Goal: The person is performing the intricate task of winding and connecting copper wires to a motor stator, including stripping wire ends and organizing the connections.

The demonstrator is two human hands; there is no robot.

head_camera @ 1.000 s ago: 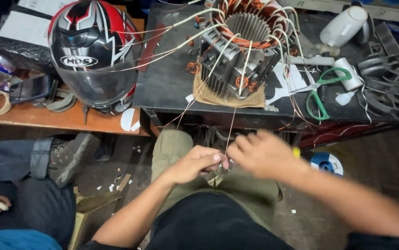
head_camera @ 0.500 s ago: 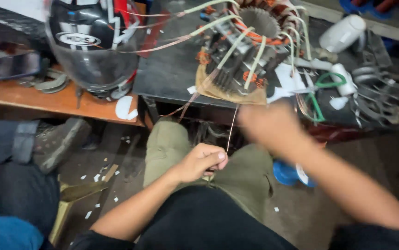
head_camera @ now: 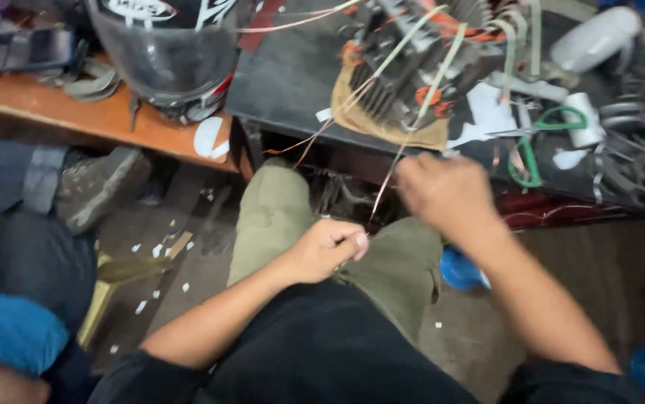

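In the head view, the left hand (head_camera: 328, 248) sits at the centre of the frame above the olive-green trouser knee (head_camera: 277, 217), its fingers curled into a loose fist with thumb and forefinger pressed together on the lower end of a thin copper-coloured wire (head_camera: 381, 191). The wire's long axis runs steeply from that pinch at lower left up and to the right, passing just left of the right hand (head_camera: 446, 196) and on toward the dark finned metal motor stator with orange copper windings (head_camera: 412, 67) at the upper centre. The right hand lies right of centre, above and just right of the left, back toward the camera; it is blurred and whether its fingers grip the wire cannot be told. The stator rests on a tan cloth pad (head_camera: 367, 123) on a dark tabletop (head_camera: 285, 82). Green-handled scissors (head_camera: 543, 142) lie at upper right, and a helmet with a clear visor (head_camera: 165, 56) stands at upper left on an orange wooden bench (head_camera: 98, 120).
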